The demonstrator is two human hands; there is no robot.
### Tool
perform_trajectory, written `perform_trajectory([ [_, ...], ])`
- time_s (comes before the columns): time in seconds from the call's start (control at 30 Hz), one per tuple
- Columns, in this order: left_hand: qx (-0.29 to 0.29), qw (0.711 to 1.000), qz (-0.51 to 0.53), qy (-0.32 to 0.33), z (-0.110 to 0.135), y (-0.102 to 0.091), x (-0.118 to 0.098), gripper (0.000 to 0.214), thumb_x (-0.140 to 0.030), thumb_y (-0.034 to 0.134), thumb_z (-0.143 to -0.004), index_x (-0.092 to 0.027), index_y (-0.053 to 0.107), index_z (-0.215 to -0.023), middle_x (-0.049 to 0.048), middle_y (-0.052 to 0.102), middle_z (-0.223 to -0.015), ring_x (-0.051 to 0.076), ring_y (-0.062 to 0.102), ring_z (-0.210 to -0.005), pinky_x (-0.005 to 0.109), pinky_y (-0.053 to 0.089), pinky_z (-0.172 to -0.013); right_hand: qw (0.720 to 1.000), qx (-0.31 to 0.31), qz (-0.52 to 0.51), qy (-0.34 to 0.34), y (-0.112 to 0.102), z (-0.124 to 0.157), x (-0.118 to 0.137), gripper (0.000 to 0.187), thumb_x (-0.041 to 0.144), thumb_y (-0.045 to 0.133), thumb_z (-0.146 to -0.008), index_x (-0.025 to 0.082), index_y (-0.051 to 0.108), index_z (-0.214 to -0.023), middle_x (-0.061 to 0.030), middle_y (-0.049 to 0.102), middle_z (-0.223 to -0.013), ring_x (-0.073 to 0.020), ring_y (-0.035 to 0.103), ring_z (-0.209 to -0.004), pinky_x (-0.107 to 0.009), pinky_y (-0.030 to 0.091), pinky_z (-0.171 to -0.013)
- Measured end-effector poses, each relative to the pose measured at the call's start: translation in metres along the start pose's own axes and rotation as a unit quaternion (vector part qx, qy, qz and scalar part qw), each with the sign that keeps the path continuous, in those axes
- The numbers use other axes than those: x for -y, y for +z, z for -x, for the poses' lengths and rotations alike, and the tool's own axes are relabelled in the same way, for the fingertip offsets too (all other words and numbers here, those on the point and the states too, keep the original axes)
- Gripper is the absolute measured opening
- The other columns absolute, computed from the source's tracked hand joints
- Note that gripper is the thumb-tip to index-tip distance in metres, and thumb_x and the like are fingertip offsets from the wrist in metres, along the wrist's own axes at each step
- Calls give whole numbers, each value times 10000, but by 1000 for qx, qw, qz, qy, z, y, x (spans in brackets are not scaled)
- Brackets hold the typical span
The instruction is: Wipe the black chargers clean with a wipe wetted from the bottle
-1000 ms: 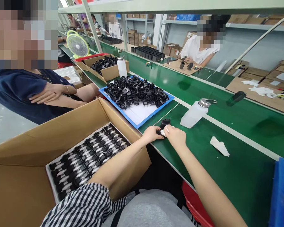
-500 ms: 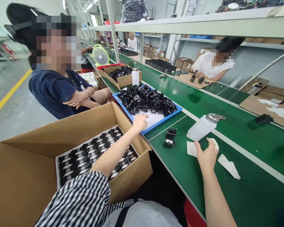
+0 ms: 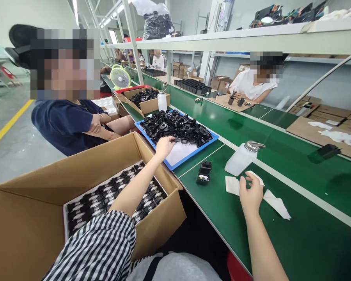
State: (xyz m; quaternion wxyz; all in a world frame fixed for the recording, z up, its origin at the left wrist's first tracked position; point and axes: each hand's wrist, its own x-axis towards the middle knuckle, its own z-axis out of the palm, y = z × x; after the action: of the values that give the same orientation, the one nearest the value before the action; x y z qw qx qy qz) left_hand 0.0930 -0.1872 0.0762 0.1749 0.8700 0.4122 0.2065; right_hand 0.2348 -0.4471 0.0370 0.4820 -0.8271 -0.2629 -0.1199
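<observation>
My left hand [image 3: 164, 147] is at the near edge of a pile of black plug chargers [image 3: 175, 125] in a blue-rimmed tray [image 3: 175, 166]. Its fingers are closed at the tips on one black charger, partly hidden in the pile. Over the green bench, my right hand [image 3: 250, 193] has curled fingers around a white cloth [image 3: 256, 177], with the thumb apart from the index finger. A white pump bottle [image 3: 238, 160] with a metal top stands just beyond it. Two black chargers, one upright with pins [image 3: 205, 167] and one showing its inside [image 3: 203, 178], lie between my hands.
A large cardboard box [image 3: 160, 230] with rows of black-and-white parts is at my left, under my left arm. Another white cloth piece [image 3: 277, 204] lies right of my hand. A co-worker [image 3: 67, 125] sits at left with folded arms; another [image 3: 254, 84] works across the bench.
My left hand has moved from the bare white part of the tray to the pile's edge, and its fingers have closed. My right hand stays by the cloth. The view has shifted slightly.
</observation>
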Motion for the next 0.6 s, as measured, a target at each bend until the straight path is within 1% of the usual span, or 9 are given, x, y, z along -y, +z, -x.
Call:
perform_trajectory([
  [0.03,19,998,62,16,9,0,-9,268,-230,470,-697,-161,529,-949,39,580,-882,143,492,-812,256,388,-730,999,14,-28,7,0,2,7,367,406,373,-667,135,492,-885,-103,507,-818,-223,451,-785,-369,371,-675],
  [0.1,70,974,211,52,32,3,-28,248,-218,524,-654,-148,541,-891,17,588,-831,106,517,-718,224,407,-682,988,96,-119,33,4,9,24,369,425,407,-668,145,479,-897,-78,515,-768,-196,482,-710,-336,393,-622],
  [0.17,100,946,295,94,58,8,-47,196,-198,558,-614,-148,554,-803,5,583,-804,98,518,-705,221,410,-679,945,214,-240,68,13,18,42,417,458,428,-670,153,438,-954,-63,525,-754,-180,506,-680,-311,410,-591],
  [0.23,103,945,272,148,81,13,-63,130,-200,554,-615,-170,554,-741,-8,569,-782,101,507,-741,224,400,-708,888,290,-344,96,23,26,58,463,487,450,-660,170,394,-992,-57,529,-795,-171,518,-676,-295,424,-570],
  [0.3,98,950,227,189,97,18,-72,99,-194,527,-638,-184,540,-735,-6,553,-779,108,492,-785,230,388,-736,861,292,-401,111,32,32,66,445,483,481,-649,188,386,-969,-55,515,-866,-163,519,-687,-284,435,-566],
  [0.37,110,949,218,201,105,20,-75,164,-195,530,-636,-187,510,-798,-1,545,-806,113,486,-811,234,385,-747,868,272,-400,115,36,32,67,374,452,496,-653,188,408,-905,-47,514,-869,-157,517,-690,-282,440,-581],
  [0.43,140,940,247,191,104,21,-71,292,-198,552,-615,-181,457,-891,0,543,-845,107,492,-823,227,387,-753,889,267,-360,98,35,26,60,317,425,493,-654,176,440,-844,-49,524,-838,-164,515,-697,-294,439,-602],
  [0.5,174,935,261,164,98,21,-63,337,-184,557,-604,-170,433,-917,-1,545,-859,102,500,-821,220,391,-745,917,273,-286,56,32,17,50,287,399,497,-633,167,485,-801,-58,533,-843,-179,509,-720,-321,428,-643],
  [0.6,221,944,218,109,88,26,-52,323,-151,546,-592,-158,463,-904,14,544,-909,117,505,-816,225,402,-704,945,284,-157,-24,29,9,38,251,351,489,-621,177,547,-791,-57,544,-884,-202,478,-823,-363,373,-754],
])
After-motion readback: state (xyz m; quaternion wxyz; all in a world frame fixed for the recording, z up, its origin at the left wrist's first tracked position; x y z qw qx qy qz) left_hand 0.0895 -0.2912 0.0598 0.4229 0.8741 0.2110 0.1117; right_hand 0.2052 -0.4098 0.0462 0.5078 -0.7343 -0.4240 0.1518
